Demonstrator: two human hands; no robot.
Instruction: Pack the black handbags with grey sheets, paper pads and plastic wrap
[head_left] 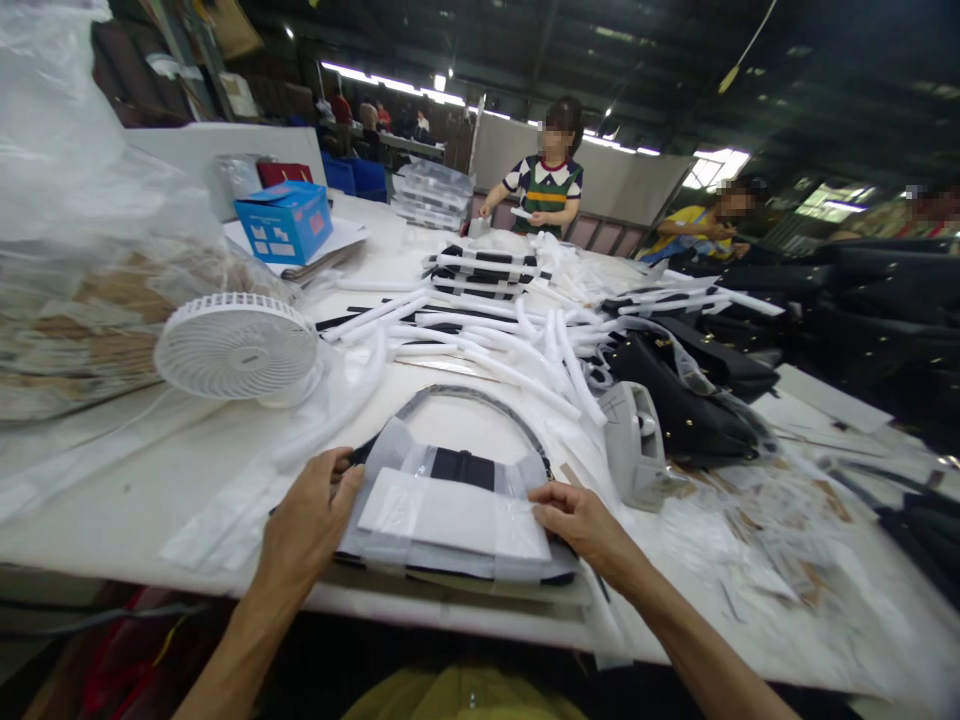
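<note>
A black handbag [463, 467] lies flat at the table's near edge, mostly covered in white wrapping and clear plastic. Its wrapped handle [480, 392] arches away from me. Across the front rests a white packet [457, 515] in clear film. My left hand [319, 505] grips the bag's left upper corner, thumb on top and fingers curled round the edge. At the right side, my right hand [574, 515] pinches the bag's edge between thumb and fingers, near the packet's right end. Parts of the fingers on both hands are hidden.
A white fan [238, 345] and a blue box [285, 222] stand at left. White foam tubes [517, 370] lie beyond the bag. To the right are a tape dispenser [636, 445], black bags [682, 390] and loose plastic packets [757, 530]. A person [551, 180] works across the table.
</note>
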